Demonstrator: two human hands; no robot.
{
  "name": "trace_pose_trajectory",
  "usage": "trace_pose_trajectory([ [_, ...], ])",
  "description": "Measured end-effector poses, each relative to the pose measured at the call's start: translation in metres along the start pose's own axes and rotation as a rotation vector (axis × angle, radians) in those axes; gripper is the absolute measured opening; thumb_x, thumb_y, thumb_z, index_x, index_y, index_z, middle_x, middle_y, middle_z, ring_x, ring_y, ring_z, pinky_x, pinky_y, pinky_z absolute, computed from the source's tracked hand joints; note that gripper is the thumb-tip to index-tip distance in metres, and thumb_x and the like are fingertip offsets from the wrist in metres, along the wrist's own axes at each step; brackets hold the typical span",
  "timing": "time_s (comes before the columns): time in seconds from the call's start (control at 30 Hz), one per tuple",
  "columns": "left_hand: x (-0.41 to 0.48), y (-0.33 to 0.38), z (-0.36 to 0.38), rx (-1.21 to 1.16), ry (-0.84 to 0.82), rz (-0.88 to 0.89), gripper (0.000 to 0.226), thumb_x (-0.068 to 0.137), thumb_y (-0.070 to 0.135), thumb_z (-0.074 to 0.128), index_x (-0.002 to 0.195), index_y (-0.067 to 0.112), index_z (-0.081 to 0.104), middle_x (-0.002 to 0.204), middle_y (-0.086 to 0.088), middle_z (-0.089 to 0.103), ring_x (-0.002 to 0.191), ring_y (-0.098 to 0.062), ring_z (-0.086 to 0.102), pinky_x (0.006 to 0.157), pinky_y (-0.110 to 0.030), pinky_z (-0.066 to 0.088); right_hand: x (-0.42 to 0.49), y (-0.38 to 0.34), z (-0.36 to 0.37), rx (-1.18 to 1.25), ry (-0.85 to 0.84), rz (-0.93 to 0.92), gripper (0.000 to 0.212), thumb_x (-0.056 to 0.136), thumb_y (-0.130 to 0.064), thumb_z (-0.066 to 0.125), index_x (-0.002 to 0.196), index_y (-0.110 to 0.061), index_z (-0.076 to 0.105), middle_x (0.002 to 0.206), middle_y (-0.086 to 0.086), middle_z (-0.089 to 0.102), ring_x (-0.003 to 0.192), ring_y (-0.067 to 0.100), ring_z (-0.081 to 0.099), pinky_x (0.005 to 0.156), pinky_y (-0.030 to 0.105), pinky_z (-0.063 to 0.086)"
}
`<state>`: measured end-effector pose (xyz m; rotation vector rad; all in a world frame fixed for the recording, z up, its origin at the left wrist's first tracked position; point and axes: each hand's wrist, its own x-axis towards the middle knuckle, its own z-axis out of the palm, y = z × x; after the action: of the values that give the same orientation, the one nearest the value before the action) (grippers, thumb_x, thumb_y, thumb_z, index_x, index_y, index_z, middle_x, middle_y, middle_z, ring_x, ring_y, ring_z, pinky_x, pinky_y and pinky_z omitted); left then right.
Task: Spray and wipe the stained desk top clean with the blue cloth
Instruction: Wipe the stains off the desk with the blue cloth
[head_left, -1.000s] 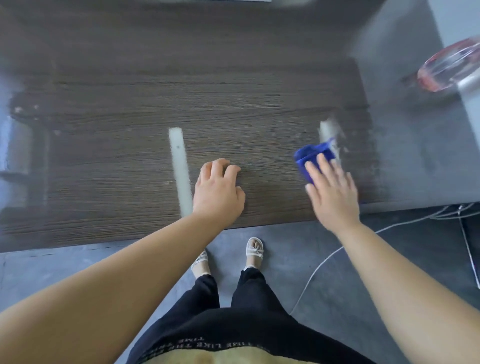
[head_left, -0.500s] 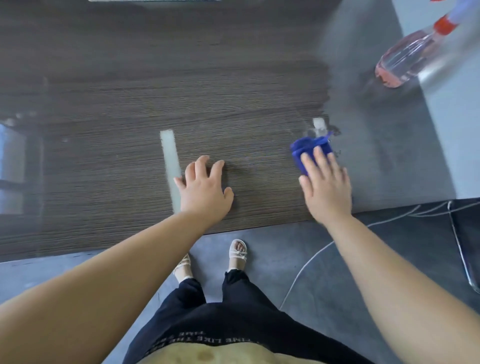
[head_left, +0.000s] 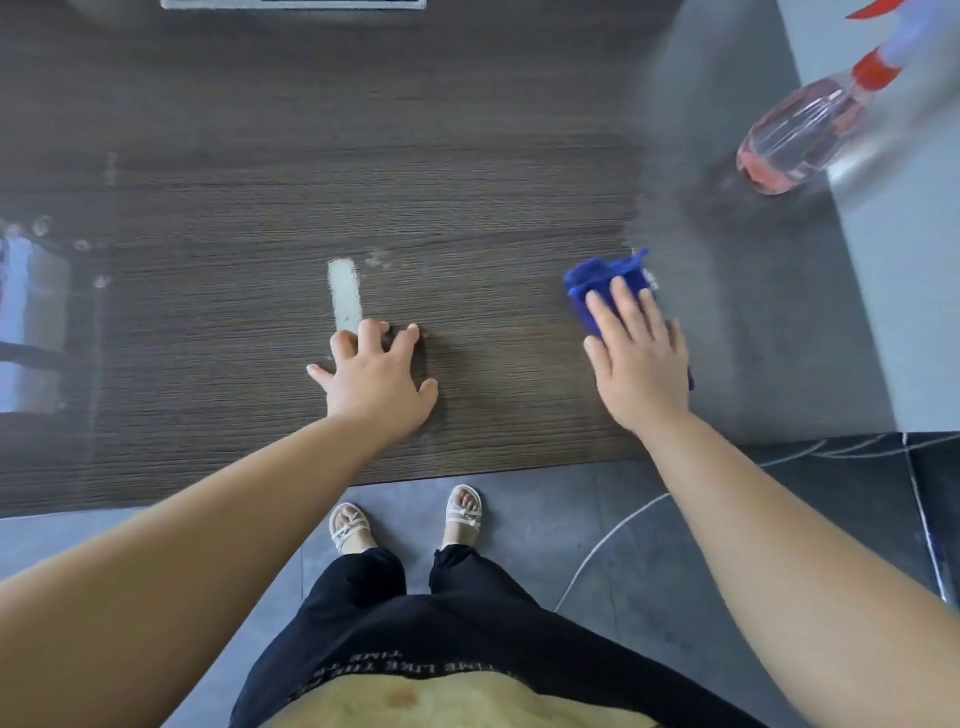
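Left hand (head_left: 376, 382), splayed and empty, presses the desk top (head_left: 467, 182) at the pale streak (head_left: 344, 296), could smear it. Right hand (head_left: 641, 364) flat on the blue cloth (head_left: 597, 280), well right of the streak; a wide sweep might topple the spray bottle (head_left: 795, 140) farther right. One desk, two hands, one bottle, one cloth, one streak

Blue cloth (head_left: 605, 283) (dark woodgrain desk (head_left: 467, 182))

Below the near edge of the surface (head_left: 467, 156) there is a grey floor (head_left: 545, 525), where a thin white cable (head_left: 592, 551) curves to the right. Two pale sandals (head_left: 464, 512) stand there under black trousers (head_left: 441, 623) with white lettering. A white-edged flat object (head_left: 291, 4) is cut off at the top.
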<state>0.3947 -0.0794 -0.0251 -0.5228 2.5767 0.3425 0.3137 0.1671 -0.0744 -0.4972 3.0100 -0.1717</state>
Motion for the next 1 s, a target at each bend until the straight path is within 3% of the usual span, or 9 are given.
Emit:
trace_pose_trajectory([
  [0.07, 0.0, 0.0, -0.001, -0.002, -0.005, -0.004, 0.063, 0.087, 0.049, 0.05, 0.143, 0.032, 0.027, 0.144, -0.004, 0.021, 0.13, -0.035, 0.016, 0.104, -0.065, 0.023, 0.014, -0.025, 0.001, 0.033, -0.004, 0.286, 0.053, 0.098, -0.046, 0.026, 0.149, -0.029, 0.024, 0.159, 0.001, 0.013, 0.145, 0.028, 0.012, 0.113, 0.056, 0.014],
  [0.13, 0.001, 0.0, -0.004, -0.033, -0.009, -0.013, 0.06, 0.087, 0.047, 0.051, 0.141, 0.032, 0.03, 0.142, -0.003, 0.024, 0.129, -0.034, 0.018, 0.104, -0.063, 0.025, 0.011, -0.07, 0.006, 0.033, -0.022, 0.31, 0.056, 0.097, -0.049, 0.025, 0.15, -0.029, 0.02, 0.16, 0.001, 0.008, 0.145, 0.029, 0.008, 0.112, 0.057, 0.01],
  [0.23, 0.005, -0.002, -0.013, -0.113, 0.017, -0.046, 0.05, 0.088, 0.039, 0.05, 0.136, 0.028, 0.039, 0.138, -0.004, 0.032, 0.127, -0.032, 0.025, 0.104, -0.054, 0.031, -0.016, -0.119, 0.015, 0.011, -0.006, -0.105, 0.058, 0.091, -0.05, 0.03, 0.143, -0.027, 0.039, 0.154, 0.004, 0.03, 0.14, 0.033, 0.028, 0.108, 0.059, 0.022],
  [0.37, 0.016, -0.008, -0.027, -0.159, 0.108, -0.058, 0.045, 0.091, 0.03, 0.046, 0.134, 0.021, 0.04, 0.137, -0.009, 0.037, 0.128, -0.032, 0.028, 0.103, -0.044, 0.03, 0.005, -0.072, 0.007, -0.065, -0.077, -0.514, 0.051, 0.09, -0.045, 0.037, 0.137, -0.029, 0.048, 0.147, 0.0, 0.041, 0.133, 0.029, 0.041, 0.103, 0.058, 0.032],
  [0.47, 0.033, -0.014, -0.036, -0.095, 0.131, 0.019, 0.049, 0.09, 0.031, 0.047, 0.137, 0.02, 0.039, 0.141, -0.009, 0.033, 0.131, -0.032, 0.024, 0.106, -0.043, 0.026, 0.044, -0.028, -0.002, -0.068, -0.023, -0.209, 0.051, 0.093, -0.043, 0.034, 0.139, -0.026, 0.045, 0.149, 0.003, 0.039, 0.135, 0.03, 0.039, 0.102, 0.061, 0.033],
  [0.6, 0.057, -0.021, -0.047, -0.058, 0.14, 0.076, 0.056, 0.087, 0.029, 0.049, 0.141, 0.022, 0.034, 0.145, -0.007, 0.026, 0.134, -0.03, 0.018, 0.112, -0.043, 0.018, 0.058, -0.076, -0.001, 0.037, -0.058, 0.378, 0.055, 0.098, -0.048, 0.025, 0.15, -0.03, 0.018, 0.16, -0.001, 0.005, 0.146, 0.025, 0.004, 0.114, 0.055, 0.006],
  [0.73, 0.073, -0.026, -0.051, -0.057, 0.134, 0.108, 0.056, 0.088, 0.03, 0.048, 0.141, 0.021, 0.032, 0.146, -0.007, 0.024, 0.135, -0.03, 0.017, 0.112, -0.042, 0.017, 0.03, -0.152, 0.012, 0.019, -0.043, 0.028, 0.059, 0.093, -0.051, 0.025, 0.145, -0.026, 0.036, 0.155, 0.006, 0.027, 0.141, 0.034, 0.025, 0.109, 0.059, 0.019],
  [0.87, 0.084, -0.025, -0.059, -0.073, 0.142, 0.15, 0.055, 0.088, 0.03, 0.048, 0.141, 0.021, 0.032, 0.146, -0.007, 0.025, 0.135, -0.031, 0.018, 0.112, -0.04, 0.016, 0.039, -0.104, 0.007, -0.035, -0.119, -0.396, 0.05, 0.094, -0.045, 0.033, 0.141, -0.029, 0.042, 0.151, 0.001, 0.035, 0.138, 0.029, 0.034, 0.108, 0.056, 0.028],
  [1.0, 0.091, -0.015, -0.063, -0.013, 0.114, 0.193, 0.06, 0.088, 0.035, 0.048, 0.143, 0.023, 0.028, 0.148, -0.008, 0.021, 0.135, -0.032, 0.017, 0.114, -0.043, 0.014, 0.081, -0.033, -0.006, -0.001, -0.099, 0.066, 0.053, 0.097, -0.047, 0.024, 0.147, -0.029, 0.03, 0.157, 0.0, 0.021, 0.143, 0.028, 0.02, 0.112, 0.055, 0.021],
])
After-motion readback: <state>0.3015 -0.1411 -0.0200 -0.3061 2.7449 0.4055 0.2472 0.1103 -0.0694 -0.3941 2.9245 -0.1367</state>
